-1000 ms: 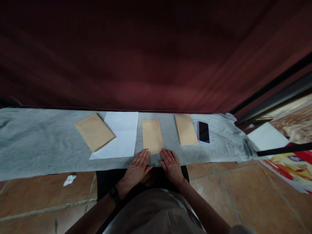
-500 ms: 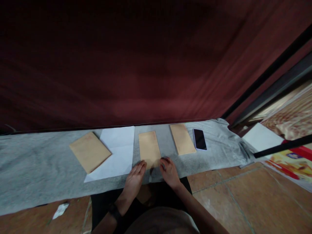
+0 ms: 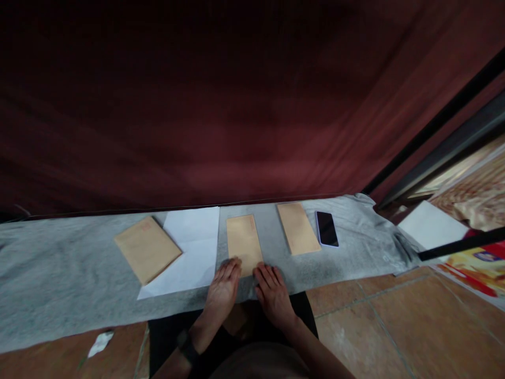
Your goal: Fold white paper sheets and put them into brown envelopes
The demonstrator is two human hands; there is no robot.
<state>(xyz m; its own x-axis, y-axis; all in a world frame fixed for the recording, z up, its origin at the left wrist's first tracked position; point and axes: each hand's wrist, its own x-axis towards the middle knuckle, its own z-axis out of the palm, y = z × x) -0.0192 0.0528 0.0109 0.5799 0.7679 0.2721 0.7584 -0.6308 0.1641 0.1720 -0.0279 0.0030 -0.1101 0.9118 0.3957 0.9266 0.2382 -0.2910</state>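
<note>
A tan envelope [image 3: 243,239] lies flat on the grey cloth, its near end between my two hands. My left hand [image 3: 224,284] rests at its lower left corner, palm down, fingers stretched out and touching the paper. At the lower right corner, my right hand [image 3: 273,289] lies with fingers spread on the cloth and the envelope's edge. Neither hand grips anything. A stack of tan envelopes [image 3: 148,249] overlaps white paper [image 3: 193,250] to the left. Another tan envelope or stack [image 3: 299,228] lies to the right, beside a dark phone [image 3: 327,229].
The grey cloth [image 3: 59,273] covers a long narrow surface against a dark red curtain [image 3: 236,131]. Black bars [image 3: 461,246] and a colourful printed box [image 3: 485,268] stand at the right. A white scrap [image 3: 100,343] lies on the tiled floor.
My right hand has flattened, its fingers now spread where they were curled at the envelope's corner. My left hand stays at the left corner. The whole view has shifted slightly.
</note>
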